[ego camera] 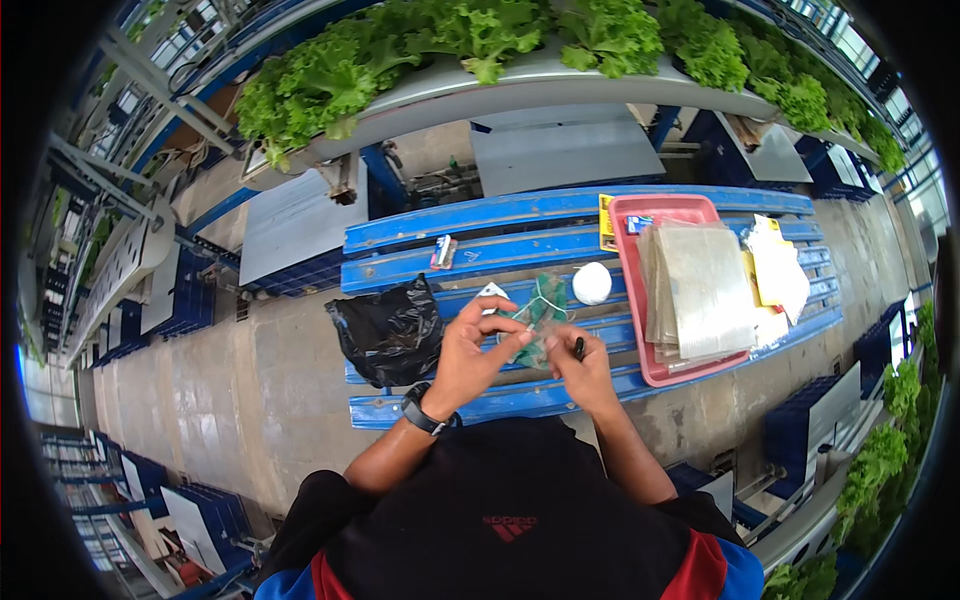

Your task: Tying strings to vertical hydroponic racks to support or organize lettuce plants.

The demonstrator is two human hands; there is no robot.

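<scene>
My left hand (476,352), with a dark watch on its wrist, pinches a small whitish piece (530,328) between thumb and fingers. Close on its right, my right hand (581,364) has a slim black pen-like object (579,348) tucked in it. Its fingertips meet near some clear, thin material, too blurred to make out. Below and beyond both hands lies a green bundle (550,292) tied with white string, partly hidden by them. A white ball of string (592,283) rests just past my right hand. A small white card-like piece (491,291) shows behind my left fingers.
The blue slatted bench (517,244) carries a crumpled black plastic bag (390,330), small packaged items (444,253) and a pink tray (628,300) with stacked clear plastic sheets (709,289). White and yellow packets (776,274) lie right. Leafy lettuce (487,34) grows in a raised channel beyond.
</scene>
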